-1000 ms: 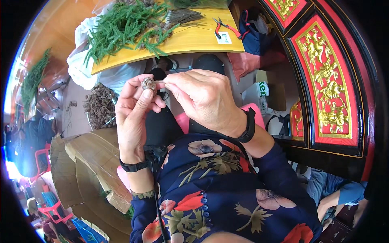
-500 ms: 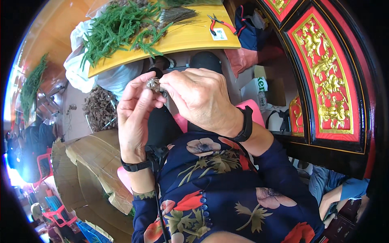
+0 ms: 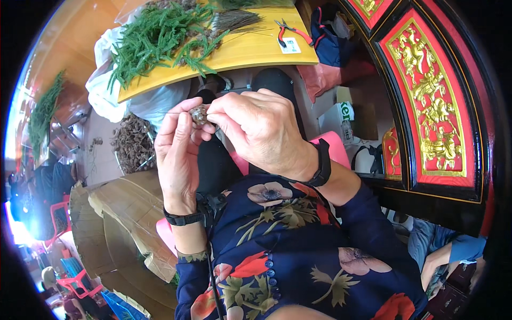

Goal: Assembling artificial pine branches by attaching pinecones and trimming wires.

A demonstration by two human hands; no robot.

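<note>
Above my lap, my left hand (image 3: 181, 136) holds a small brown pine cone (image 3: 199, 114) between thumb and fingers. From its left side a thin dark wire sticks out past my fingers. My right hand (image 3: 261, 128) is closed in a pinch at the cone's right side; its fingertips meet the cone, and the back of the hand hides part of what they grip. On the yellow table (image 3: 256, 50) beyond lie green artificial sprigs (image 3: 154, 40), a bundle of dark wires (image 3: 234, 20) and red-handled pliers (image 3: 290, 32).
Left of my knees stands a heap of pine cones (image 3: 133, 144) in a container. An opened cardboard box (image 3: 128, 208) is closer to me. A carved red and gold panel (image 3: 429, 101) rises at the right. Another person's arm (image 3: 437, 264) shows at the lower right.
A thin wire now shows sticking out of the pine cone's left side. The cone has turned slightly in my left hand, and both hands stay in nearly the same place.
</note>
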